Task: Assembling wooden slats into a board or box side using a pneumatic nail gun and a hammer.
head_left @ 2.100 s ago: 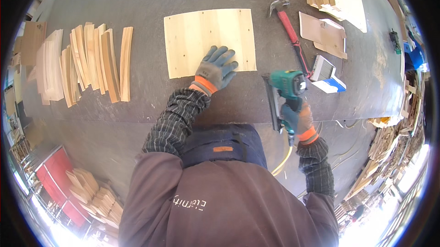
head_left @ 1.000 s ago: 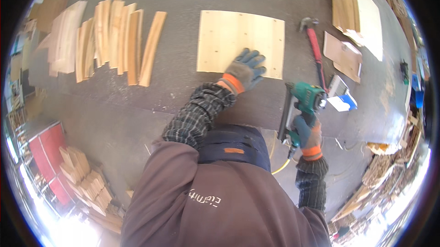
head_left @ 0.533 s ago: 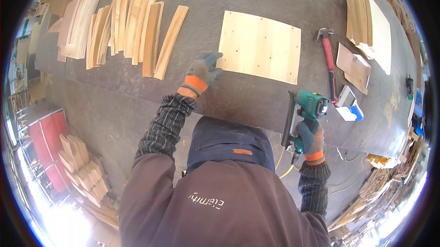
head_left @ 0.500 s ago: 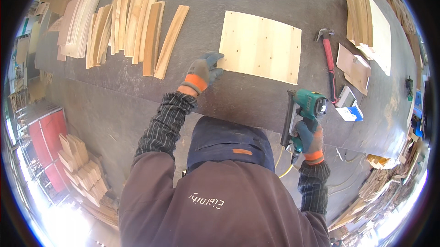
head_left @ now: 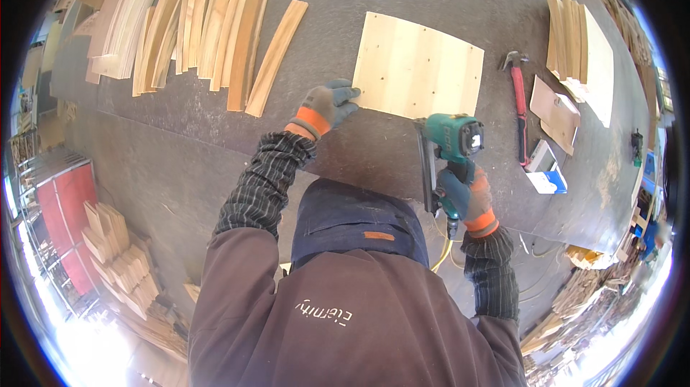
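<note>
A pale square wooden panel (head_left: 419, 63) lies flat on the dark table, with small dark nail marks in rows across it. My left hand (head_left: 327, 105), in a grey-blue glove with an orange cuff, grips the panel's near left corner, fingers closed at its edge. In my gloved right hand (head_left: 468, 196) is a green nail gun (head_left: 449, 137), held by its handle. Its head is at the panel's near right edge; whether the two touch I cannot tell. A yellow air hose (head_left: 441, 256) hangs below the gun.
Wooden strips (head_left: 208, 24) and thin sheets (head_left: 128, 24) stand in a row at left. A red-handled hammer (head_left: 518, 103), a brown cardboard piece (head_left: 555, 114), a blue-and-white box (head_left: 548, 171) and stacked strips (head_left: 568, 38) lie at right. Wood pieces (head_left: 118, 258) are piled lower left.
My right hand has brought the nail gun left and forward, up to the panel's near edge. My left hand stays at the panel's corner. The whole view has shifted slightly.
</note>
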Demonstrator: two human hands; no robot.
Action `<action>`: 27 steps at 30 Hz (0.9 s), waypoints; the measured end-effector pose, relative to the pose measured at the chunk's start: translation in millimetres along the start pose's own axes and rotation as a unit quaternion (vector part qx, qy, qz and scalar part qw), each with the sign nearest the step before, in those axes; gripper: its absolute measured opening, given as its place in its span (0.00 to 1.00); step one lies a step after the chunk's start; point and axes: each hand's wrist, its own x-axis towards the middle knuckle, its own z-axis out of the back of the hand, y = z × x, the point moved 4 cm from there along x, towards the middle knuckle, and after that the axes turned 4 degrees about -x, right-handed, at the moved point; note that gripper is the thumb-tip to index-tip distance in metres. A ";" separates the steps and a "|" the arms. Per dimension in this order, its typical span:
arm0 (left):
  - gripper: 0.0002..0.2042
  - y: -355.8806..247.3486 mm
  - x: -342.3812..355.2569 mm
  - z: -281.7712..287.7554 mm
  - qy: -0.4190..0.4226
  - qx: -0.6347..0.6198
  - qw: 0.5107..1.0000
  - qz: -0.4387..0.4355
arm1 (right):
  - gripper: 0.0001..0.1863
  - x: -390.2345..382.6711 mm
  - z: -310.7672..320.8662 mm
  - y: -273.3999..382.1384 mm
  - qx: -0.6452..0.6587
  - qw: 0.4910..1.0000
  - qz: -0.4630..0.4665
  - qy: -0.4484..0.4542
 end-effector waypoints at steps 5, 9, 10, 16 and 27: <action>0.18 3.5 -2.1 1.6 -0.002 0.010 1.000 -0.008 | 0.12 27.2 -35.1 39.5 -0.072 0.996 0.037 0.038; 0.18 10.1 -5.0 -0.7 -0.015 -0.026 0.999 -0.016 | 0.13 50.7 -67.8 56.8 -0.086 0.993 0.065 0.056; 0.18 8.5 -4.3 -0.9 -0.025 -0.034 0.999 -0.029 | 0.14 55.5 -71.1 58.4 -0.106 0.991 0.049 0.070; 0.16 8.4 -4.6 -2.2 -0.033 -0.053 0.998 -0.024 | 0.16 79.4 -91.5 44.4 -0.148 0.983 0.071 0.078; 0.17 3.9 -3.2 -1.8 -0.030 -0.052 0.998 -0.004 | 0.15 76.8 -52.3 13.4 -0.160 0.983 0.065 0.067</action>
